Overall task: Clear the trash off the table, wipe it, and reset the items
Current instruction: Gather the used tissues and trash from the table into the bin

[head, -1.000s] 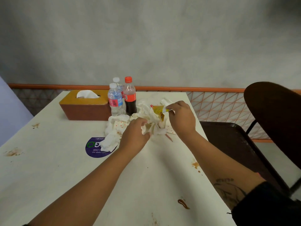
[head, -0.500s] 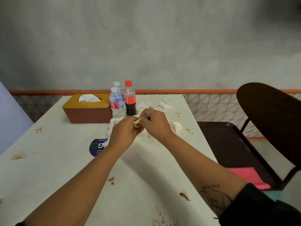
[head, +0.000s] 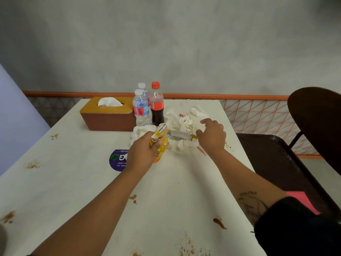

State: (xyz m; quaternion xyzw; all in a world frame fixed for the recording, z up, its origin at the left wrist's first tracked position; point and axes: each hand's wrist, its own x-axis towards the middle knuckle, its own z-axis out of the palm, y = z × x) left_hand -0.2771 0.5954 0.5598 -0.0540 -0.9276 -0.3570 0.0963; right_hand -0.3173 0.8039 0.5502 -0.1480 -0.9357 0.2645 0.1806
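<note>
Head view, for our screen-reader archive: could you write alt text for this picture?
A person's left hand grips a crumpled yellow wrapper while the right hand reaches over a heap of white napkins on a sauce-stained white table. Behind them stand a tissue box, two water bottles and a cola bottle.

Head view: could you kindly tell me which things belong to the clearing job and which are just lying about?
Job: crumpled yellow plastic wrapper in left hand; crumpled white paper napkins; brown sauce stains; brown-and-yellow tissue box; three plastic bottles.
Lying about: dark brown chair; round purple sticker.
</note>
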